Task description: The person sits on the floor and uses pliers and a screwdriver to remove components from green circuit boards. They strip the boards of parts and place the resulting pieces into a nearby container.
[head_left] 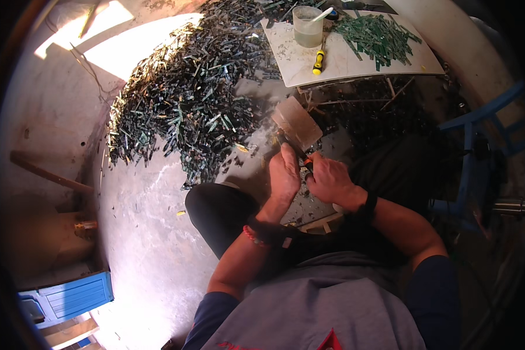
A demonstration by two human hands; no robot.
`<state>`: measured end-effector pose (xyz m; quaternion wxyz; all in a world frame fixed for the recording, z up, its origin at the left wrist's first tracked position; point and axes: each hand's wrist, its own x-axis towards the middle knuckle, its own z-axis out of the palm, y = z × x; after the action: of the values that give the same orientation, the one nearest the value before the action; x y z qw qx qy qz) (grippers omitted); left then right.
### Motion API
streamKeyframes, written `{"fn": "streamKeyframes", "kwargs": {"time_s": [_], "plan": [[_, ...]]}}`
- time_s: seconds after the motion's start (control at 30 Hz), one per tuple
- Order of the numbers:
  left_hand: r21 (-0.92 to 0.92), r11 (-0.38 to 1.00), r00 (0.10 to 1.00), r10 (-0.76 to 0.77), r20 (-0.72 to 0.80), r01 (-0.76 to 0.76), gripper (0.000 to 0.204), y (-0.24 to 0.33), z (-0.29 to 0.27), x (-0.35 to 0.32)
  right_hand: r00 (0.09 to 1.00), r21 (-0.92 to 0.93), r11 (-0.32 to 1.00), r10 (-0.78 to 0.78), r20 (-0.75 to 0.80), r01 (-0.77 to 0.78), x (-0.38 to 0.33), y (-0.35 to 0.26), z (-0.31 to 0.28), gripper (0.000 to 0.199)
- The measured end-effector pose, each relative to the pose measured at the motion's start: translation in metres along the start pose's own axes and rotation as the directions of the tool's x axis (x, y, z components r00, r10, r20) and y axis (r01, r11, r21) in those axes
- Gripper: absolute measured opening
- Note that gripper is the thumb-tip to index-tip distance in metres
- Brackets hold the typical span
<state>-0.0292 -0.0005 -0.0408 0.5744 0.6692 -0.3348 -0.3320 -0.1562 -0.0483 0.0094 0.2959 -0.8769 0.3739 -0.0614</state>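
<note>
My left hand [285, 176] is closed around a narrow dark strip [283, 139], whose far end sticks out past the fingers. My right hand [331, 179] grips a tool by its black-and-orange handle [307, 164], close beside the left hand. The tool's working end is too small and dark to make out. Just beyond both hands is a pale brown block [297, 122] with a flat top. Whether the strip touches the block I cannot tell.
A large heap of dark strips [198, 93] lies on the floor ahead and left. A pale board [300, 73] holds green strips [382, 39], a cup of cloudy liquid [307, 36] and a yellow-and-black screwdriver [318, 62]. A blue metal frame [465, 157] stands right.
</note>
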Motion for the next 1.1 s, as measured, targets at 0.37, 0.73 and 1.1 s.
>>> {"fn": "streamKeyframes", "kwargs": {"time_s": [0.37, 0.73, 1.1], "plan": [[-0.477, 0.743, 0.882, -0.367, 0.295, 0.469, 0.054, 0.005, -0.014, 0.011, 0.972, 0.858, 0.493, -0.091, 0.217, -0.145, 0.013, 0.011, -0.115, 0.014], [-0.586, 0.328, 0.672, -0.356, 0.65, 0.741, 0.048, 0.037, -0.02, 0.019, 0.92, -0.084, 0.951, 0.261, -0.292, -0.297, 0.09, 0.079, -0.149, 0.036], [-0.629, 0.16, 0.649, -0.198, 0.734, 0.761, 0.052, 0.032, -0.022, 0.028, 0.856, -0.21, 0.879, 0.32, -0.407, -0.429, 0.161, 0.064, -0.151, 0.034]]}}
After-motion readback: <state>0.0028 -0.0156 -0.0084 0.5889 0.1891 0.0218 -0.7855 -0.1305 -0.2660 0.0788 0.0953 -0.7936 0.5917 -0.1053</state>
